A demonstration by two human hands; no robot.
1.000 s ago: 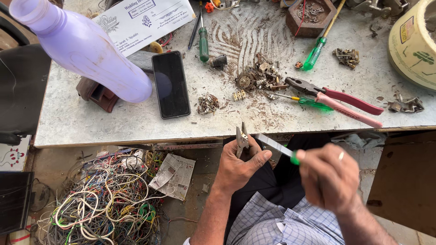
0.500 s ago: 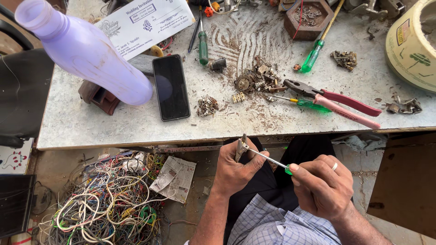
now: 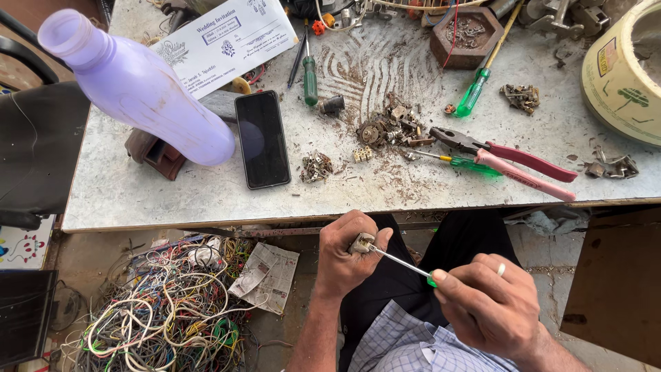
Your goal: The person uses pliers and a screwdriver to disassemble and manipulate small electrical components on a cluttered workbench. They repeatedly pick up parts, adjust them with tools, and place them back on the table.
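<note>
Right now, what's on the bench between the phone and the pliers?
Head view: between the phone and the pliers lie a heap of small metal scraps, a cream terminal block and a rusty parts pile.

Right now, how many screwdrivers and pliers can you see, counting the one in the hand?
Screwdrivers with green handles: 4 — one in the right hand, tip on the small part held by the left hand; three on the table.
Pliers with pink-red handles: 1.
Total: 5 tools.

Bare forearms, ring on right hand (image 3: 490,305) (silver band), checked shirt, dark trousers
</note>
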